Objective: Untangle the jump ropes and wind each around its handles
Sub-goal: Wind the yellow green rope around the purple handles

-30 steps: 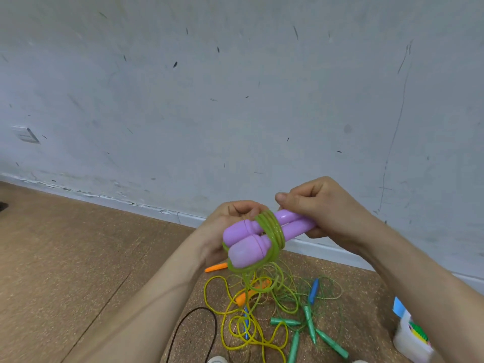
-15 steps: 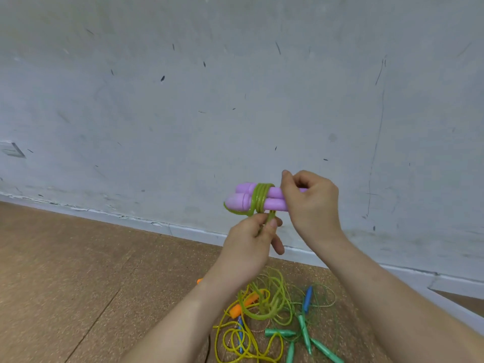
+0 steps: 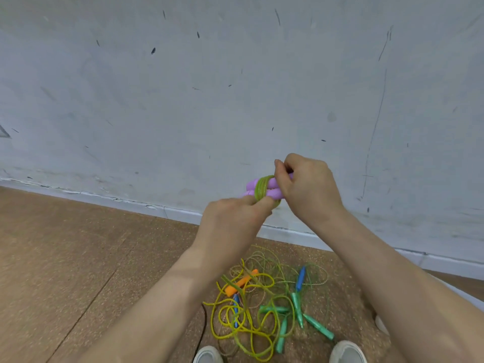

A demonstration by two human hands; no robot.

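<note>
Jump ropes (image 3: 247, 328) lie mostly in a loose tangle on the speckled brown floor (image 3: 78, 258): thin glossy yellow and green cords looped among an orange handle (image 3: 239, 282), slim blue handles (image 3: 300, 278) and tapered teal handles (image 3: 318, 326). Held up before the scuffed white wall (image 3: 183, 113), two smooth, rounded purple handles (image 3: 273, 183) sit side by side, bound by tight turns of green cord (image 3: 262, 188). The right hand (image 3: 307, 187) has its fingers curled round the purple handles; the left hand (image 3: 233, 218) pinches the green cord just beneath them.

The right hand (image 3: 306, 189) grips 2 purple handles (image 3: 272, 182) wound in green rope (image 3: 262, 188); the left hand (image 3: 233, 218) pinches it at 6 o'clock.
</note>
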